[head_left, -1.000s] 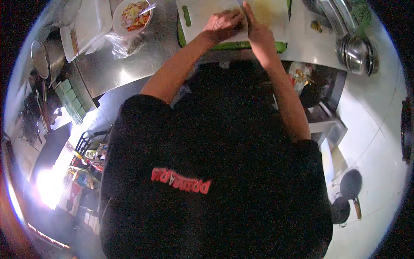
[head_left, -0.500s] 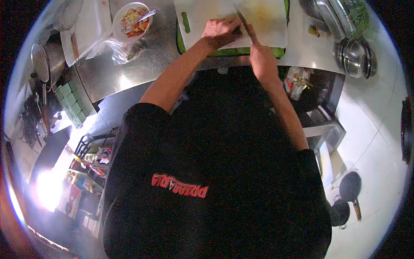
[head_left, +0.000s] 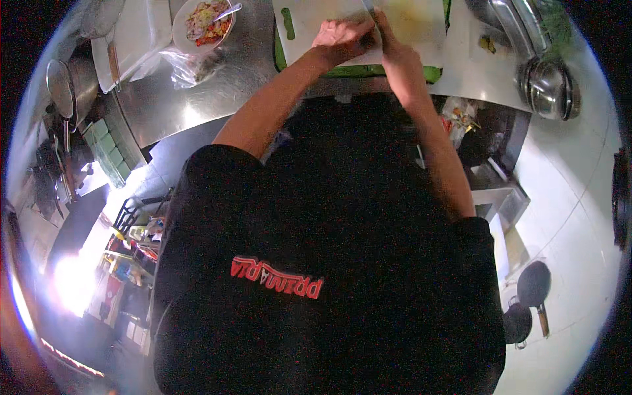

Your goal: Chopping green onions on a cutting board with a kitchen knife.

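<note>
left hand [head_left: 343, 36] curled on cutting board [head_left: 309, 23], right hand [head_left: 395, 56] alongside

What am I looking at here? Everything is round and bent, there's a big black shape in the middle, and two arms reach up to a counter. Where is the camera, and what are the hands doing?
The camera sits on a person's head and looks straight down through a very wide lens, which bends straight edges near the rim. The big black shape is the person's own black shirt. Their bare arms reach forward to a steel counter. The left hand and right hand meet on a white cutting board that lies on a green one. What they grip is too small to tell. Left of the board stands a bowl of food with a spoon in it, and at the right are stacked metal bowls. Two pans lie on the floor.
</note>
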`<state>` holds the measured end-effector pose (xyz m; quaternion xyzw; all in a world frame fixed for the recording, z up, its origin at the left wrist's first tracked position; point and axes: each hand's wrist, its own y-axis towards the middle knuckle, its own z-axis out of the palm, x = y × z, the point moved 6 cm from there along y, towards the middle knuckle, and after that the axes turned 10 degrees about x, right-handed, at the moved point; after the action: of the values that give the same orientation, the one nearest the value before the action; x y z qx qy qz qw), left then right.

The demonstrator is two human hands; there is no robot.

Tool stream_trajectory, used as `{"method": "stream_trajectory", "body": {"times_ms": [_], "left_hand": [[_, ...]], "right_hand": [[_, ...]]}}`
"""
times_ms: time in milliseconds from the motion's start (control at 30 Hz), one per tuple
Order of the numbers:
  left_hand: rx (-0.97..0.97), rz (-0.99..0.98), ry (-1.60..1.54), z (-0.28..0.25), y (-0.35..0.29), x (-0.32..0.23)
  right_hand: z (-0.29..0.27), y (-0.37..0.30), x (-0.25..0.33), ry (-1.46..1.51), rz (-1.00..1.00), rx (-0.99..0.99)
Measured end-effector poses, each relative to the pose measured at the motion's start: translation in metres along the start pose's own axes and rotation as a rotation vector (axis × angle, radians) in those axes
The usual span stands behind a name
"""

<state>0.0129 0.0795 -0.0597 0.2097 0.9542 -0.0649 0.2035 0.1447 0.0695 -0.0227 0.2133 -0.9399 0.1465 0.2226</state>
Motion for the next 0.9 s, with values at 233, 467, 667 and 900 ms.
{"method": "stream_trajectory", "body": {"times_ms": [233, 467, 667, 900], "left_hand": [[-0.067, 0.014, -0.056, 0.010, -0.001, 0.007], [0.044, -0.074, 0.083, 0.004, -0.005, 0.010], [0.155, -0.076, 0.052, 0.011, 0.000, 0.001], [0.021, -0.088, 0.064, 0.014, -0.009, 0.011]], "right_hand": [[0.014, -0.012, 0.003, -0.110, 0.126, 0.172], [-0.010, -0.007, 0.026, -0.108, 0.051, 0.205], [0.004, -0.002, 0.011, -0.083, -0.028, 0.023], [0.000, -0.015, 0.015, -0.082, 0.245, 0.373]]}}
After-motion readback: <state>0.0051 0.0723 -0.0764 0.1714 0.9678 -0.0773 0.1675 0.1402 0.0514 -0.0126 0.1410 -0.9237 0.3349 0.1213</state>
